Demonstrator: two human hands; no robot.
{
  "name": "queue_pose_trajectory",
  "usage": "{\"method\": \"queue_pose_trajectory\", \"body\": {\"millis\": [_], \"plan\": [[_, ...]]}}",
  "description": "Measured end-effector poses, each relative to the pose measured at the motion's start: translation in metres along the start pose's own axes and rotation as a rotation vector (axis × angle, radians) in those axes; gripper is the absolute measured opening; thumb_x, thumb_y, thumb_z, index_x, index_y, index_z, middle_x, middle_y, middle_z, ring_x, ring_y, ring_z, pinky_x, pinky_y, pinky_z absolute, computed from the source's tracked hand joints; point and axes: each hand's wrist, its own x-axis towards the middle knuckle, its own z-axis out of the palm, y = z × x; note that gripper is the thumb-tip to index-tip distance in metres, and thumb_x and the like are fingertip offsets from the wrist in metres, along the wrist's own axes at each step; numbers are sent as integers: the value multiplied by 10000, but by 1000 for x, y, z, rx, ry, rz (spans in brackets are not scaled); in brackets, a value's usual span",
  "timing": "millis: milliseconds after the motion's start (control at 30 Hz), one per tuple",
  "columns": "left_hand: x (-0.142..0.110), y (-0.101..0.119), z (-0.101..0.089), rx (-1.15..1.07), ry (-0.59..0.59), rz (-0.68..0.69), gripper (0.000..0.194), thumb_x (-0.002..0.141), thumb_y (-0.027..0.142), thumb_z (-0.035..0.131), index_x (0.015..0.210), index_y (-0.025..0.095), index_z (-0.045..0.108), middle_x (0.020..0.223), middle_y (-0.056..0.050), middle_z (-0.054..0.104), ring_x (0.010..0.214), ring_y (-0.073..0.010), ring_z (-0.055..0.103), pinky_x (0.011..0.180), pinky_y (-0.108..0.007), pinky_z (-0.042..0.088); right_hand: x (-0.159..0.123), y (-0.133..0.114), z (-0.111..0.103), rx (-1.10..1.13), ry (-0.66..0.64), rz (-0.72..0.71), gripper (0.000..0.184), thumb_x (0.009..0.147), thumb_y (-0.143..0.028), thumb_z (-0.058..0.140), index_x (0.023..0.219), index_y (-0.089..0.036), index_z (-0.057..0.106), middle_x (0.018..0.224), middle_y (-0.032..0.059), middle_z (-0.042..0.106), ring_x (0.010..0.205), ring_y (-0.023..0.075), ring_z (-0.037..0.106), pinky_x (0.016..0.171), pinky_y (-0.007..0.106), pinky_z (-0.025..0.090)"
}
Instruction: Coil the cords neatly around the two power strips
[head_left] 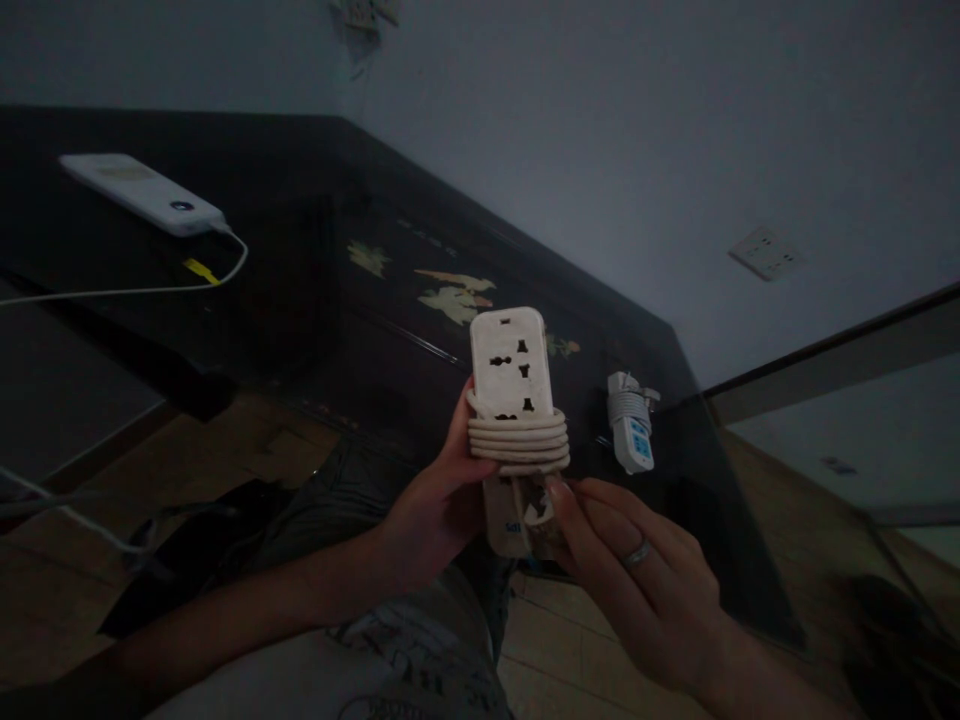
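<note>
A white power strip (511,355) stands nearly upright in front of me, its sockets facing my view. Several turns of its cord (519,440) are wound around its middle. My left hand (442,495) is closed around the strip's left side, thumb by the coils. At the strip's lower right, my right hand (637,570), with a ring on one finger, pinches a part of the cord close below the coils. What exactly lies between those fingertips is partly hidden and dim.
On the dark table (285,330) a white power bank (146,195) with a cable lies at the left. A second power strip (634,430) with blue sockets and a wound cord rests at the right. A wall socket (765,253) is beyond.
</note>
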Motion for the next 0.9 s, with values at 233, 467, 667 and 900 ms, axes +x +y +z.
{"method": "queue_pose_trajectory", "body": {"millis": [233, 467, 667, 900], "plan": [[2, -4, 2, -53, 13, -71, 775, 808, 127, 544, 1456, 393, 213, 1361, 14, 524, 1122, -194, 560, 899, -302, 433, 5, -10, -5, -101, -17, 43, 230, 888, -90, 505, 1082, -33, 615, 840, 104, 702, 818, 223, 634, 683, 310, 583], [4, -3, 2, -22, 20, -63, 788, 769, 87, 533, 1455, 348, 246, 1319, -4, 557, 1118, -205, 560, 898, -310, 434, 9, -19, -4, -163, -41, 95, 235, 918, -77, 416, 1022, -63, 626, 787, 94, 704, 745, 236, 663, 586, 324, 589], [-13, 6, 14, 77, 1, -6, 862, 731, 74, 575, 1452, 396, 229, 1321, 33, 549, 1171, -214, 526, 987, -328, 376, 9, -17, -16, -112, -33, -2, 226, 901, -96, 492, 1078, -86, 633, 864, 86, 717, 882, 235, 675, 667, 297, 602], [-11, 9, 21, 16, 36, -17, 758, 784, 86, 541, 1428, 392, 283, 1319, 26, 550, 1170, -213, 522, 932, -322, 408, 2, -16, -9, -64, 54, 151, 297, 893, -105, 515, 1179, -73, 589, 973, 106, 683, 918, 199, 651, 746, 279, 584]]}}
